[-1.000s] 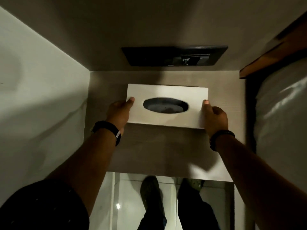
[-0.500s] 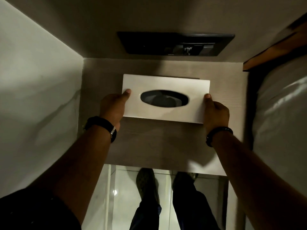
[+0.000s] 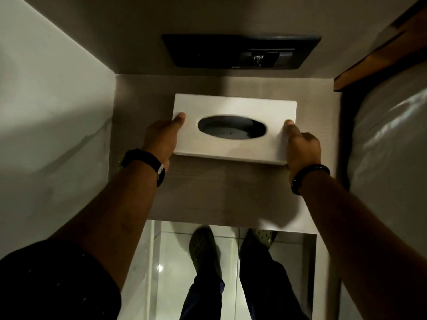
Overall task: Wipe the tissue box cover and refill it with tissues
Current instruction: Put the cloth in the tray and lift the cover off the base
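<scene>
A white rectangular tissue box cover [image 3: 233, 106] with a dark oval slot on top is over the small wooden shelf [image 3: 226, 192]. My left hand [image 3: 161, 139] grips its left end, thumb on the top face. My right hand [image 3: 302, 148] grips its right end the same way. Through the slot I see only a dark inside, no tissue sticking out. Whether the cover rests on the shelf or is held just above it, I cannot tell.
A black switch panel [image 3: 240, 51] is on the back wall above the shelf. A pale wall [image 3: 50, 112] closes the left side. A bed with white bedding [image 3: 390, 146] and a wooden headboard edge [image 3: 379, 58] stands at the right. Below are my feet on glossy floor tiles [image 3: 171, 262].
Both hands keep hold of the cover's ends. The cover sits slightly further toward the back wall on the shelf, and the view has tilted a little.
</scene>
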Tool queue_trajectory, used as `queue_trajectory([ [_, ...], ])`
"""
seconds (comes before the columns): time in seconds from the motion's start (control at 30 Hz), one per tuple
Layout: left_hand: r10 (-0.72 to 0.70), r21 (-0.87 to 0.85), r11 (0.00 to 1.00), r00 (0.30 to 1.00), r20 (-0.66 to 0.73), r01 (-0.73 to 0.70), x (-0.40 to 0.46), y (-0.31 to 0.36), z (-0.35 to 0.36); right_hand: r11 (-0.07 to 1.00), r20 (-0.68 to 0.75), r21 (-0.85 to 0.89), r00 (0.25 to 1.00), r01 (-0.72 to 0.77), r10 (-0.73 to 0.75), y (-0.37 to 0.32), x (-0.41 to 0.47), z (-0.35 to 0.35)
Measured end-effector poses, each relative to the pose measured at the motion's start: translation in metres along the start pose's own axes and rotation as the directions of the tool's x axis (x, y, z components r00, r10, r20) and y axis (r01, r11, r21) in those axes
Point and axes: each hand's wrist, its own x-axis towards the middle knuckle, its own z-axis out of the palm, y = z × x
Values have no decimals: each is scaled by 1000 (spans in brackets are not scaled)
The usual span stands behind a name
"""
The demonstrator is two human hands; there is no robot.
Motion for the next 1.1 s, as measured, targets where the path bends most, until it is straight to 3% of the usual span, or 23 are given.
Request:
queue_trajectory([
  [0.2,-73,-25,997,997,13,73,-6,-10,-3,995,0,-49,996,89,-89,0,-4,0],
  [0.47,145,-25,989,989,10,-144,-48,4,-19,982,-108,23,977,189,-186,6,-53,-22],
  [0.63,28,-43,999,1000,14,-27,-95,-31,-38,975,-93,-119,976,185,-197,40,-93,-46],
  [0.87,-156,-38,987,987,-45,155,-120,-100,-41,943,8,-321,996,86,-88,102,-112,-48],
  [1.1,-161,-25,987,985,-53,160,-91,-108,-22,919,-19,-365,985,151,-169,101,-88,-32],
])
